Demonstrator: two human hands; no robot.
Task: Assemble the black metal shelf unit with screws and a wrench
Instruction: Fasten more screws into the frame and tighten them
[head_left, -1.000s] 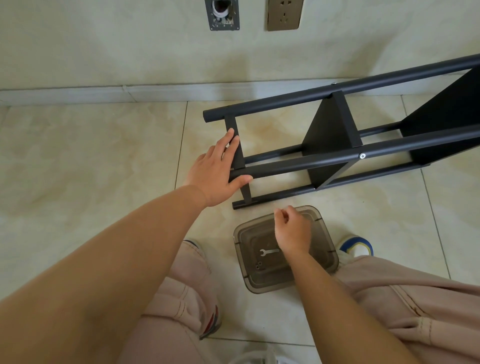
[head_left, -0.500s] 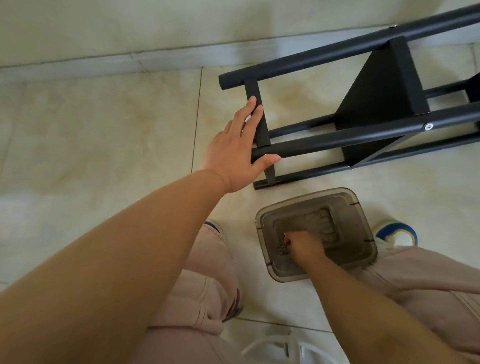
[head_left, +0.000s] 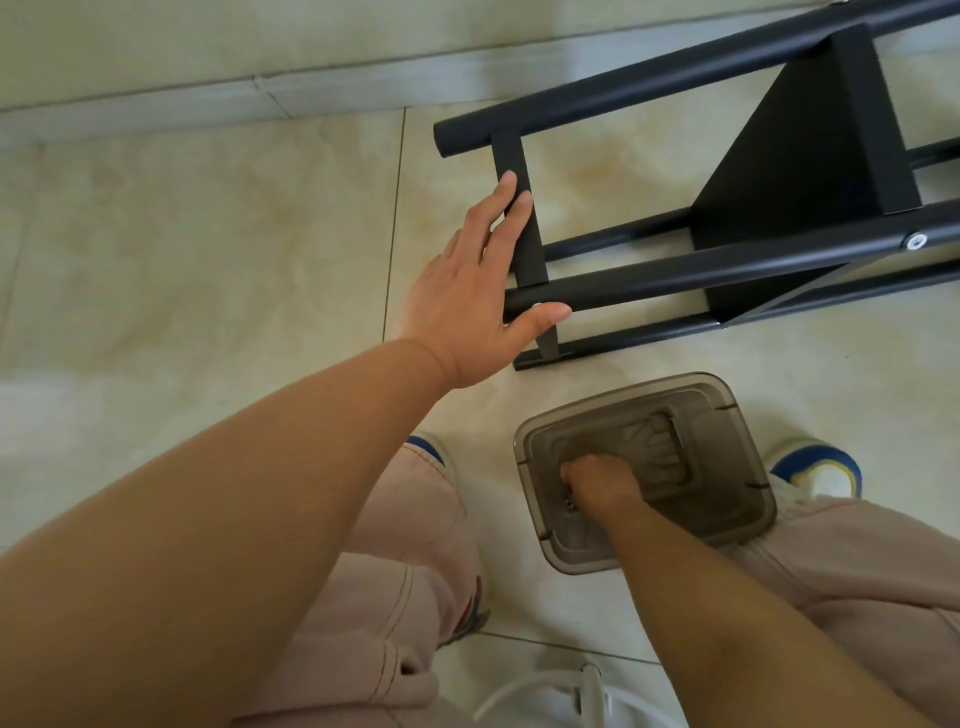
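Beige tiled floor (head_left: 208, 260); black shelf frame (head_left: 727, 270) lies on its side on it, by the left fingers (head_left: 511, 208). Smoky plastic box (head_left: 737, 467) sits around the right fingers, shoes (head_left: 815, 467) flanking.

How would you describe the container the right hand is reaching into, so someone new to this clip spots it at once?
Start from the black shelf frame lying on its side on the tiled floor. Just nearer the person, between their two shoes, sits a smoky translucent plastic tub with rounded corners. It is the only open container in view, and the right hand is down inside it.
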